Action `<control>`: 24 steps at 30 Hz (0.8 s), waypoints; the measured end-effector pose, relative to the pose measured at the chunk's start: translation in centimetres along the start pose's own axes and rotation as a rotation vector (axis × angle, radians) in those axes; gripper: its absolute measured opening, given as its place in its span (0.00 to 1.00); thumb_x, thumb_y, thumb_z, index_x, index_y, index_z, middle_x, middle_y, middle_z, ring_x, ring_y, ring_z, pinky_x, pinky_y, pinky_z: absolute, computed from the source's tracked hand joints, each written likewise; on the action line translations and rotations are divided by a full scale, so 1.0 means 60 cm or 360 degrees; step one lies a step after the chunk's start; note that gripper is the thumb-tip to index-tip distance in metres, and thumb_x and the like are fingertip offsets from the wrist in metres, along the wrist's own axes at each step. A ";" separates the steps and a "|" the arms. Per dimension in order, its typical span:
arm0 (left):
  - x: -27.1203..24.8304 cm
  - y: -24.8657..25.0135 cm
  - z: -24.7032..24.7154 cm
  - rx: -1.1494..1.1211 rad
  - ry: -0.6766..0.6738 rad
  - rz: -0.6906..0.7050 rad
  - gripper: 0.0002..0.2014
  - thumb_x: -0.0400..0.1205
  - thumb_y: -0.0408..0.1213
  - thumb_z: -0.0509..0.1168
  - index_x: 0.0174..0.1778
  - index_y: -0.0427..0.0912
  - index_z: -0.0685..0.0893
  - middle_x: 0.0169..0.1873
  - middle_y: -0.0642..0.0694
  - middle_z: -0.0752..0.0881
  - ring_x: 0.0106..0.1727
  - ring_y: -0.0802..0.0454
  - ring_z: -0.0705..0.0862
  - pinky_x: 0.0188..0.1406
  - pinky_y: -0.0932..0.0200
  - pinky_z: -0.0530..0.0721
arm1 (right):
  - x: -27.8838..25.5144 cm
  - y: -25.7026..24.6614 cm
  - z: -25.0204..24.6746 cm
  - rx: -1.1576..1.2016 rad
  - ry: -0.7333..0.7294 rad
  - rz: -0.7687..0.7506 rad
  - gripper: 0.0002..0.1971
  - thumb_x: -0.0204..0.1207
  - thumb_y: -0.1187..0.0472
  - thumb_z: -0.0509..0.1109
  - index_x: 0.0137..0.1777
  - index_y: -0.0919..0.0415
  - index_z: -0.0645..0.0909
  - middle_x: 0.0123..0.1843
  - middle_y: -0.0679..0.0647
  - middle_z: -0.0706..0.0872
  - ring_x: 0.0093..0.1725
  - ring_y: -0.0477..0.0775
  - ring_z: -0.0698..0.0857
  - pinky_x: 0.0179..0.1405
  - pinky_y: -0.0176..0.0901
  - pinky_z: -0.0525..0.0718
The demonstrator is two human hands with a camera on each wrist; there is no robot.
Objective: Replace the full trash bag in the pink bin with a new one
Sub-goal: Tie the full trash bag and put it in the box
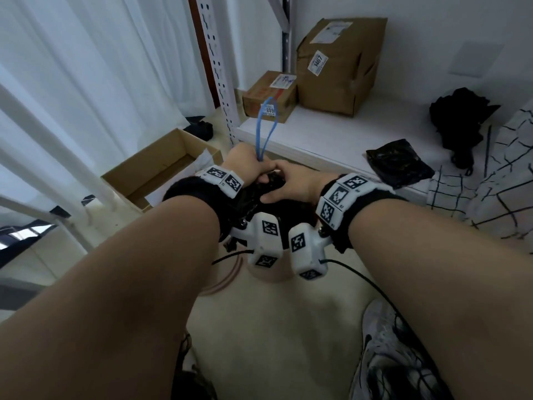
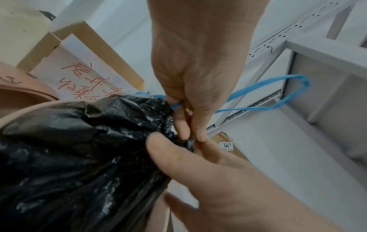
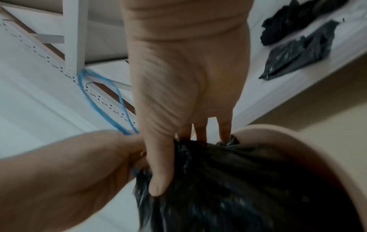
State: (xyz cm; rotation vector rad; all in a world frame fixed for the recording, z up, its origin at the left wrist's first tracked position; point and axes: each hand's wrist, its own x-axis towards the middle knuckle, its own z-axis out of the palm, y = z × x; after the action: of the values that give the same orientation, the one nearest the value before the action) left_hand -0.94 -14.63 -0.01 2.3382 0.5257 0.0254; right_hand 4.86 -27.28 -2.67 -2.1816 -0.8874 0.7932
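A full black trash bag [image 2: 69, 157] sits in the pink bin [image 2: 29, 113], its top gathered into a neck. My left hand [image 1: 258, 166] pinches the blue drawstring [image 1: 266, 125], whose loop stands up above my fist. In the left wrist view the drawstring [image 2: 278, 87] loops out past my left hand [image 2: 180, 113]. My right hand [image 1: 284, 183] grips the bag's neck beside it, with its thumb [image 3: 158, 180] pressed into the plastic [image 3: 238, 188]. The wrist cameras hide most of the bin [image 1: 271, 277] in the head view.
A low white shelf [image 1: 317, 140] holds a folded black bag [image 1: 399, 163], a black heap [image 1: 458, 125] and two cardboard boxes [image 1: 340, 64]. Its perforated upright [image 1: 219, 67] stands just behind my hands. An open carton [image 1: 161, 166] lies on the floor left. My shoe [image 1: 383, 342] is at lower right.
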 end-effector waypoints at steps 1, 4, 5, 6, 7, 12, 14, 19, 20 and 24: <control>0.000 -0.004 -0.003 -0.0067 0.0004 0.0006 0.12 0.81 0.38 0.67 0.46 0.31 0.88 0.27 0.46 0.84 0.29 0.54 0.82 0.37 0.60 0.83 | 0.003 -0.004 0.009 0.0011 0.0022 -0.0017 0.41 0.65 0.56 0.81 0.77 0.57 0.65 0.72 0.53 0.76 0.73 0.51 0.74 0.76 0.43 0.68; 0.000 -0.021 -0.010 -0.0145 -0.0016 0.0079 0.14 0.82 0.38 0.66 0.45 0.27 0.88 0.28 0.42 0.85 0.30 0.50 0.82 0.39 0.55 0.83 | 0.011 0.008 0.034 -0.0408 -0.0017 -0.0027 0.28 0.69 0.56 0.78 0.68 0.61 0.76 0.63 0.56 0.82 0.64 0.54 0.80 0.65 0.40 0.73; 0.001 -0.026 -0.011 -0.0044 -0.0047 0.0109 0.16 0.82 0.40 0.65 0.42 0.28 0.87 0.28 0.41 0.84 0.29 0.51 0.80 0.36 0.56 0.80 | 0.011 0.015 0.041 -0.0568 0.0018 -0.0009 0.22 0.71 0.56 0.76 0.63 0.63 0.80 0.61 0.59 0.85 0.62 0.58 0.82 0.61 0.42 0.75; 0.002 -0.032 -0.012 0.0129 -0.0104 0.0141 0.19 0.81 0.46 0.65 0.40 0.30 0.87 0.29 0.40 0.84 0.29 0.50 0.79 0.34 0.57 0.78 | 0.012 0.021 0.045 -0.0671 0.0086 0.0000 0.17 0.73 0.57 0.73 0.59 0.65 0.82 0.59 0.62 0.86 0.61 0.61 0.83 0.58 0.44 0.77; 0.002 -0.038 -0.011 0.0315 -0.0198 0.0176 0.23 0.79 0.54 0.65 0.41 0.33 0.86 0.33 0.39 0.85 0.33 0.48 0.81 0.37 0.55 0.80 | 0.012 0.026 0.047 -0.0695 0.0171 0.0005 0.15 0.74 0.59 0.71 0.58 0.65 0.83 0.58 0.64 0.86 0.60 0.63 0.83 0.56 0.44 0.77; -0.002 -0.067 0.005 0.0424 -0.0626 0.0209 0.28 0.78 0.48 0.70 0.73 0.43 0.74 0.62 0.52 0.79 0.62 0.55 0.77 0.60 0.62 0.72 | 0.022 0.039 0.035 -0.0351 0.0338 -0.0062 0.14 0.71 0.60 0.71 0.58 0.58 0.84 0.56 0.61 0.88 0.59 0.60 0.85 0.54 0.43 0.77; 0.013 -0.079 0.006 0.0357 -0.0504 0.0217 0.15 0.79 0.42 0.69 0.59 0.38 0.84 0.54 0.45 0.86 0.55 0.49 0.83 0.51 0.60 0.78 | 0.030 0.040 0.032 -0.0217 0.0271 -0.0087 0.17 0.67 0.55 0.75 0.57 0.53 0.82 0.54 0.54 0.86 0.60 0.55 0.84 0.59 0.43 0.78; 0.026 -0.112 0.011 0.0034 -0.0254 0.0017 0.08 0.79 0.35 0.68 0.46 0.32 0.86 0.38 0.42 0.85 0.39 0.51 0.82 0.37 0.68 0.77 | 0.037 0.042 0.054 0.0062 0.0054 -0.0121 0.40 0.68 0.55 0.79 0.77 0.56 0.62 0.73 0.53 0.72 0.73 0.53 0.73 0.67 0.37 0.68; 0.027 -0.117 0.017 0.0049 -0.0218 0.0027 0.10 0.80 0.34 0.68 0.49 0.29 0.86 0.40 0.40 0.85 0.42 0.49 0.81 0.38 0.64 0.76 | 0.042 0.047 0.063 -0.0021 -0.0010 -0.0130 0.39 0.70 0.56 0.78 0.78 0.58 0.62 0.73 0.55 0.73 0.73 0.55 0.74 0.67 0.38 0.70; 0.030 -0.120 0.029 0.0106 -0.0307 0.0047 0.13 0.79 0.36 0.69 0.54 0.29 0.86 0.45 0.38 0.85 0.47 0.49 0.82 0.35 0.68 0.74 | 0.061 0.064 0.079 -0.0671 -0.0130 0.0064 0.21 0.78 0.55 0.68 0.68 0.63 0.76 0.67 0.61 0.82 0.64 0.60 0.81 0.64 0.48 0.78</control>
State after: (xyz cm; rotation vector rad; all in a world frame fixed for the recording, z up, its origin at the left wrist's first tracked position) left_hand -1.60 -10.39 -6.29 2.3814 0.4018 -0.2045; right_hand 5.02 -25.15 -9.44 -2.5508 -1.1388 0.7725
